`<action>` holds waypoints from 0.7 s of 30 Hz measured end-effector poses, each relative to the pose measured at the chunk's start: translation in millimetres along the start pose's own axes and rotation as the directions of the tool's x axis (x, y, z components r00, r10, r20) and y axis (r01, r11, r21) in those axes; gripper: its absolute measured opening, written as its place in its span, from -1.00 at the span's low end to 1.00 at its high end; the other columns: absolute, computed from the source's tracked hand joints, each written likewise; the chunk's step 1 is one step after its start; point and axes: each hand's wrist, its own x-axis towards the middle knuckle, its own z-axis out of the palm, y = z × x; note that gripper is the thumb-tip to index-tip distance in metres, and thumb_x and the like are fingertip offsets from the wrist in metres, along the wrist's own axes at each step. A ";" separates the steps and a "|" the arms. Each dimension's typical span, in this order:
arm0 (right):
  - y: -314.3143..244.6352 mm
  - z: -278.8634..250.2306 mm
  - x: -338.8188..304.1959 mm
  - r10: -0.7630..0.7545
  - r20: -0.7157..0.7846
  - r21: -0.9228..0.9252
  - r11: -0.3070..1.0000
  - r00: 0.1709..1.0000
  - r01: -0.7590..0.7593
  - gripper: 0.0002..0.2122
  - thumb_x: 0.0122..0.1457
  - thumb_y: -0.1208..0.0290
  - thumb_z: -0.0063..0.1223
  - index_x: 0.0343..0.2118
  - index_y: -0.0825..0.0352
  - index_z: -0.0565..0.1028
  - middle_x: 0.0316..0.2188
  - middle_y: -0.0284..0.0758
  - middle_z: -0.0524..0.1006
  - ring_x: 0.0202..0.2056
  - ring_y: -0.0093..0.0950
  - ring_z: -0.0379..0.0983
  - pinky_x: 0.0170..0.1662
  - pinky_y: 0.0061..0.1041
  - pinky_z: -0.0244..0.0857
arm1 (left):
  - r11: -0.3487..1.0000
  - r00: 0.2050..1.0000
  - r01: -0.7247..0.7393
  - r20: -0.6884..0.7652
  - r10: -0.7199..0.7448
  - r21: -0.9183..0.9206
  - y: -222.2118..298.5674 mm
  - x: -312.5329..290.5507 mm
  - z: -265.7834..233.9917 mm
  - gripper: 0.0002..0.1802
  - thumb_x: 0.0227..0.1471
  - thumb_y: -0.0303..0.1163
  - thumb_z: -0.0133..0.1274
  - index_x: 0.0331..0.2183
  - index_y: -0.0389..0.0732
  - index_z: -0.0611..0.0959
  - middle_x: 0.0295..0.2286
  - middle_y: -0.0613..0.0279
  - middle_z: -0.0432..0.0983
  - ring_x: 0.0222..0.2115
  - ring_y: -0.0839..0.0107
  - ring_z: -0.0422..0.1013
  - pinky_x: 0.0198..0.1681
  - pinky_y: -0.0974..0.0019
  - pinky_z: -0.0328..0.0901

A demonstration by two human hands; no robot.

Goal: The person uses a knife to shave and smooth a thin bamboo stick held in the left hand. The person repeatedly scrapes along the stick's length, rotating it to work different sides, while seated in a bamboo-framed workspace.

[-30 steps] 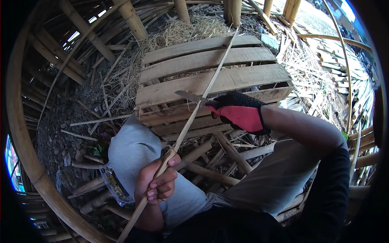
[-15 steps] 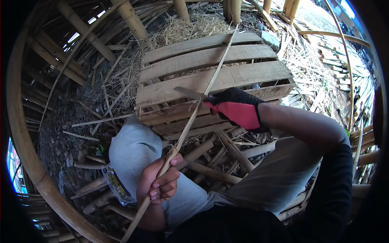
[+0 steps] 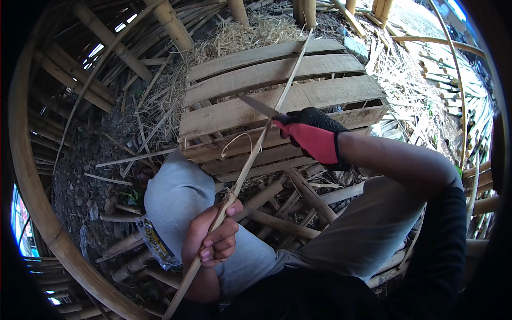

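A long, thin bamboo strip (image 3: 255, 152) slants from beside my lap up across a slatted wooden crate (image 3: 320, 96). My bare left hand (image 3: 212, 232) is closed around its lower part. On my right hand (image 3: 313, 137) is a pink and black glove, with the fingers wrapped round a knife whose handle they mostly hide. The knife's blade (image 3: 260, 106) points up and left, crossing the strip over the crate's near edge. A thin curled shaving (image 3: 237, 140) stands off the strip between my hands. Near my left thumb is a small frayed spot on the strip.
Straw and shavings (image 3: 248, 34) lie behind the crate. Cut bamboo poles (image 3: 282, 224) lie under and between my legs. A clear plastic packet (image 3: 154, 242) rests beside my left leg. A bent bamboo pole (image 3: 53, 229) curves along the left; more bamboo (image 3: 474, 101) is stacked at the right.
My right hand and the knife have moved slightly up along the strip, away from my left hand. A curled shaving now shows on the strip. My left hand has barely shifted.
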 end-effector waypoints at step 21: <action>-10.1 30.2 -26.7 -0.088 0.027 -0.061 0.994 0.996 0.090 -0.60 0.33 -0.03 -0.11 -0.08 0.21 0.54 -0.29 -0.23 0.58 -0.19 -0.34 0.53 -0.10 -0.35 0.38 | 1.000 1.000 0.009 -0.003 -0.009 0.023 -5.4 -3.4 -3.7 -0.79 0.35 -0.35 -0.47 -0.16 -0.23 0.27 -0.80 0.32 0.23 -0.94 0.57 0.15 -0.93 0.54 0.04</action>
